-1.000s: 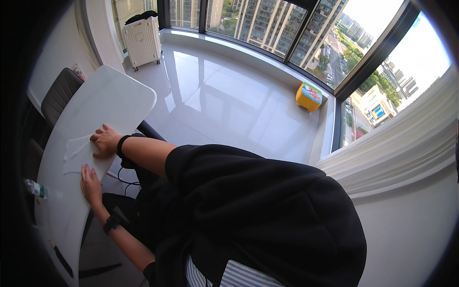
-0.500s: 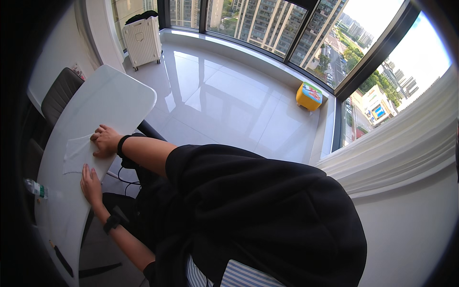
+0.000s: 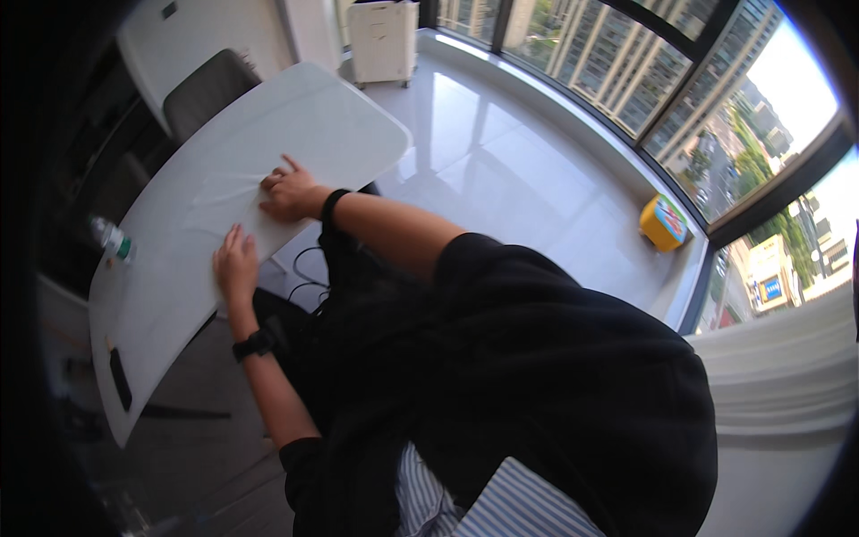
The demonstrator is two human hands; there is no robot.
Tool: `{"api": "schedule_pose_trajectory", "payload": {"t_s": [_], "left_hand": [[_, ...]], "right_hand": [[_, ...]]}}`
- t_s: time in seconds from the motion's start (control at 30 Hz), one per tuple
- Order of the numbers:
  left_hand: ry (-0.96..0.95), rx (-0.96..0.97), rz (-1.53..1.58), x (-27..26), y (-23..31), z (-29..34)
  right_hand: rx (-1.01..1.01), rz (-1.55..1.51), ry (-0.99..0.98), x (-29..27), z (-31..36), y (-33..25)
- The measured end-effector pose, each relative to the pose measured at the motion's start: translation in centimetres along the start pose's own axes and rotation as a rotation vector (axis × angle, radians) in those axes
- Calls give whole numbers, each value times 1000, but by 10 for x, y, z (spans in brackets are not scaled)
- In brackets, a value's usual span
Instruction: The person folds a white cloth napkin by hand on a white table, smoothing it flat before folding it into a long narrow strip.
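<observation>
A thin white sheet, cloth or tissue (image 3: 219, 199), lies spread on the white table (image 3: 313, 112). Its outline is blurred against the tabletop. My right hand (image 3: 291, 192) rests at the sheet's edge, fingers bent and apart, one finger raised and pointing away. Whether its fingertips press on the sheet is hard to make out. My left hand (image 3: 235, 267) lies at the table's near edge beside the sheet's near corner, fingers stretched out and holding nothing. Dark bands circle both wrists.
A clear bottle (image 3: 114, 240) with a green label lies at the table's far side. A slim black object (image 3: 120, 379) is near its left end. Around it are a grey chair (image 3: 210, 94), a white suitcase (image 3: 380, 40) and a yellow box (image 3: 663, 224). Dark cables (image 3: 309, 277) hang below.
The view has swung, shifting the table and hands rightward and up in the picture. My right hand's fingers have bent, with one finger lifted; my left hand stays flat by the sheet.
</observation>
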State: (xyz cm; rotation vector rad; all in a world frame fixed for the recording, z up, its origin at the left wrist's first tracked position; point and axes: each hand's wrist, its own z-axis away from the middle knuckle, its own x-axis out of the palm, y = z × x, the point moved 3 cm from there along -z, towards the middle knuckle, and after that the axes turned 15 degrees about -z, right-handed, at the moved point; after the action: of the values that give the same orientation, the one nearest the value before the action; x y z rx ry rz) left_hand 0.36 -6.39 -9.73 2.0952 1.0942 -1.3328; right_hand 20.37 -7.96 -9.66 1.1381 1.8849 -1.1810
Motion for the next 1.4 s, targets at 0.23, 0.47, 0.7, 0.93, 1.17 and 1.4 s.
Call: {"api": "schedule_pose_trajectory", "payload": {"t_s": [0.23,0.47,0.7,0.93,1.17,1.4], "left_hand": [[-34,-42,154,-50,4,41],[55,-23,341,-96,16,85],[66,-223,464,-118,24,103],[74,-88,630,-166,40,109],[322,-176,851,-210,23,62],[386,-147,777,-202,-10,-17]], "right_hand": [[-85,-25,-209,-52,41,-42],[-200,-153,-161,-86,100,-82],[-97,-487,-131,-80,107,-92],[-191,-689,-349,-111,111,-108],[-82,-1112,44,-151,75,-105],[-105,-887,290,-177,16,-101]]}}
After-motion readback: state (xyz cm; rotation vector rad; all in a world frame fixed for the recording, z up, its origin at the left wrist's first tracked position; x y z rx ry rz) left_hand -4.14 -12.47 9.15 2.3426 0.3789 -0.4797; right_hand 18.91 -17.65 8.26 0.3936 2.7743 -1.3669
